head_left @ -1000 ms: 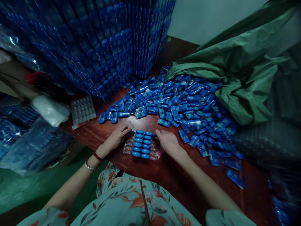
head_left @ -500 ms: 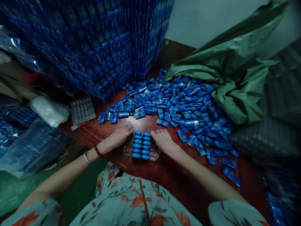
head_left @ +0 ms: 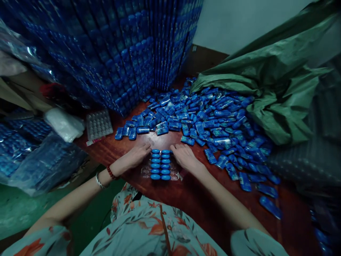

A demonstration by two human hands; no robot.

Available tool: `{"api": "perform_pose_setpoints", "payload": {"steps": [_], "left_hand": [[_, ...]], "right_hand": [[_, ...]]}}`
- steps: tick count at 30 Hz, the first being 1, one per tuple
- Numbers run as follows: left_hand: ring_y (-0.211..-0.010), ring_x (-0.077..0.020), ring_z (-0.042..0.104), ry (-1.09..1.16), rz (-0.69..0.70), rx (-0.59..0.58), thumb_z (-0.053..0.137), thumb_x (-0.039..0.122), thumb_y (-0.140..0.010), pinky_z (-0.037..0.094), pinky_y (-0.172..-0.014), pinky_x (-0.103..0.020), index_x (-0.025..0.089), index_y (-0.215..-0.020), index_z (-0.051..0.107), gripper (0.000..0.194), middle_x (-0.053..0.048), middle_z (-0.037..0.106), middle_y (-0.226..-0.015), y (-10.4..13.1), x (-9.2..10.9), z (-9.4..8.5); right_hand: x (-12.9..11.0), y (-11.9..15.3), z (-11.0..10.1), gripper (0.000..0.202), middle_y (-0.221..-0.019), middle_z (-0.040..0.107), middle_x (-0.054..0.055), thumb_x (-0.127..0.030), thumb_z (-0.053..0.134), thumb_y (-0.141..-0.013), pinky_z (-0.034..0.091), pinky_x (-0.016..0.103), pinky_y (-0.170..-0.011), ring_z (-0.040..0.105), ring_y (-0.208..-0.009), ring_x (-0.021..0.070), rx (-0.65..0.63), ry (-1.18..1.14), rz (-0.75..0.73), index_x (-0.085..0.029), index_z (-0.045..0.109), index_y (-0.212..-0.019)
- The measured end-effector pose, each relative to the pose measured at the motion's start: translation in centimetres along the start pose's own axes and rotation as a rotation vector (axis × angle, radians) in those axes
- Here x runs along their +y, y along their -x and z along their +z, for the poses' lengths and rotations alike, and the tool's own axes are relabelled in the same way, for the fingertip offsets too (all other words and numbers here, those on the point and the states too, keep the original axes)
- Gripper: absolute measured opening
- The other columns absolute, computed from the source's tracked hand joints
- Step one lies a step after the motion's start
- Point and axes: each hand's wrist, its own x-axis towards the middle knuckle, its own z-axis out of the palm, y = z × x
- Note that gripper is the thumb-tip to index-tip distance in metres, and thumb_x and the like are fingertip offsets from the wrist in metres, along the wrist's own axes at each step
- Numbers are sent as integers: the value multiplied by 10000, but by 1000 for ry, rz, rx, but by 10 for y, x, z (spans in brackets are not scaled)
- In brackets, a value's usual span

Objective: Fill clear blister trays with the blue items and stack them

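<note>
Nearest us, below the clear tray point(head_left: 146, 172), spreads our floral shirt point(head_left: 149, 231). The tray lies flat on the reddish-brown counter point(head_left: 119, 149), bearing glossy blue capsules point(head_left: 156, 166) in two columns of six. Our left hand point(head_left: 137, 154) rests at the tray's upper left corner and our right hand point(head_left: 184, 155) at its upper right, both with fingertips just beside the top pair of capsules. Each grip has its fingers bunched together, but we cannot tell whether either pinches anything. On our left wrist, left of the tray, sit red beads point(head_left: 111, 173) and a silver bangle point(head_left: 98, 180). Beyond the tray, and out to its right, we see a heap of blue packs point(head_left: 218, 124); beyond it to the left lie another tray point(head_left: 99, 125) and folded clear plastic point(head_left: 64, 124). Farther off, a green sheet point(head_left: 282, 106) drapes to the tray's right and tall blue stacks point(head_left: 128, 60) rise to its left, with a pale wall point(head_left: 231, 25) behind.
</note>
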Motion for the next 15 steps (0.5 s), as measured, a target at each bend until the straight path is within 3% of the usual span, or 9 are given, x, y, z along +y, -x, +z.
{"api": "perform_pose_setpoints", "payload": {"steps": [5,9,15], "left_hand": [[-876,-183,551,10,-15,10,368,34,-849,463,-828,-323,116,-965,548,229,-118,561,-1034,-9,3,-4],[-893,-195,551,-43,-20,73,359,17,-842,459,-832,-330,109,-991,536,249,-121,560,-1047,-11,3,8],[-892,-202,546,-11,54,94,363,36,-844,448,-838,-340,114,-939,548,221,-127,562,-1053,-6,-6,18]], "right_hand": [[-1,0,3,261,-1022,619,132,-131,315,-915,337,360,-874,576,-958,245,21,18,13,-158,522,-1070],[-3,1,0,244,-1012,628,127,-129,344,-905,343,348,-868,587,-929,236,12,22,17,-159,528,-1061],[-4,2,-5,268,-992,636,131,-95,342,-888,335,348,-869,564,-943,237,19,74,-125,-141,540,-1062]]}}
